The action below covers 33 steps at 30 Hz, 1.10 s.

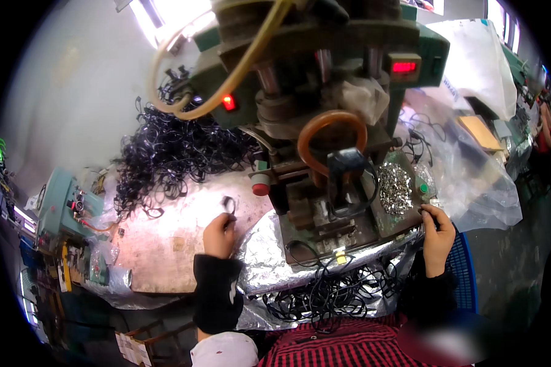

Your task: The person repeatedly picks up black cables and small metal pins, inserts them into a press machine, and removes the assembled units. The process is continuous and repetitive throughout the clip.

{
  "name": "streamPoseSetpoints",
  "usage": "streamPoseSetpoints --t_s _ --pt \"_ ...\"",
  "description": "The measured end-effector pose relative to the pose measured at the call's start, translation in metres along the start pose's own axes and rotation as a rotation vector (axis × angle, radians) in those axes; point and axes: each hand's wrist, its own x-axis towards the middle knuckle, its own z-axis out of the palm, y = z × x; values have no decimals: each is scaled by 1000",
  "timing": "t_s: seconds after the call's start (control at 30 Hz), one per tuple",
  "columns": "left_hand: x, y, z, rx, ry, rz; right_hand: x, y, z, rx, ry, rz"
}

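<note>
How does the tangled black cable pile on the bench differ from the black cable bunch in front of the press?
The tangled black cable pile is far larger and heaped high on the worn bench, left of the green press; the black cable bunch is small, flat and loose on crinkled silver foil near the person's lap. The left hand holds one loop between them. Both are thin black looped cables.

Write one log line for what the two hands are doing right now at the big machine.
left hand: pinching black ring | right hand: at pile of small metal parts | green press machine: between hands
</note>
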Motion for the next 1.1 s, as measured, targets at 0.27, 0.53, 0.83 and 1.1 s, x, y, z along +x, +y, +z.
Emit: streamPoseSetpoints --t_s 0.27,0.53,0.83,1.1 --pt "4 103 7 -877 221 -5 15 -98 82 233 -275 -294" --pt "-20 119 20 -932 383 -117 2 -100 107 778 -436 144" --pt "12 227 -46 -1017 314 439 -14 -129 104 871 -460 203" --pt "-24 250 -25 -924 63 284 27 -56 62 -523 -82 -473"
